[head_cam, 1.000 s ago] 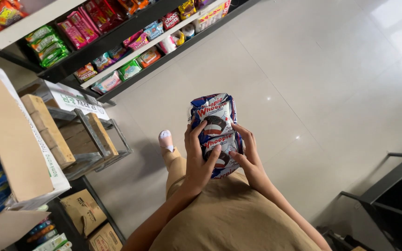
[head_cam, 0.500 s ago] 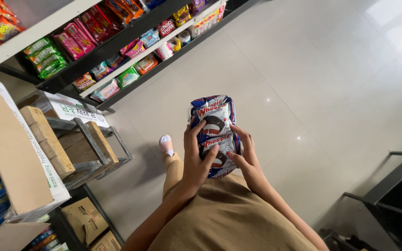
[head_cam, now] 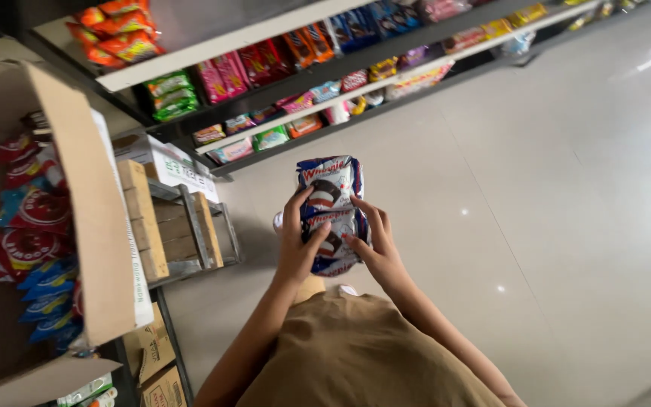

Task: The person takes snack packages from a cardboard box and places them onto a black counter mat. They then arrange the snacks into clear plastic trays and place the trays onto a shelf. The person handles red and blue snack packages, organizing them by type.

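Observation:
Both of my hands hold a stack of blue, white and red snack packs (head_cam: 331, 202) in front of my chest, above the tiled floor. My left hand (head_cam: 297, 249) grips the stack's left side, thumb and fingers pressed on the wrappers. My right hand (head_cam: 374, 245) grips the right side, fingers curled around the lower pack. My tan top (head_cam: 356, 354) fills the bottom of the view.
An open cardboard box (head_cam: 77, 226) with red and blue snack bags stands at the left. Beside it sit stacked cartons on a metal cart (head_cam: 182, 226). Dark shelves (head_cam: 325, 75) stocked with colourful snack packs run along the top. Grey glossy floor tiles (head_cam: 566, 211) spread to the right.
The view has swung left and up, bringing the open box and shelves more into sight. My hands keep the same grip on the snack packs.

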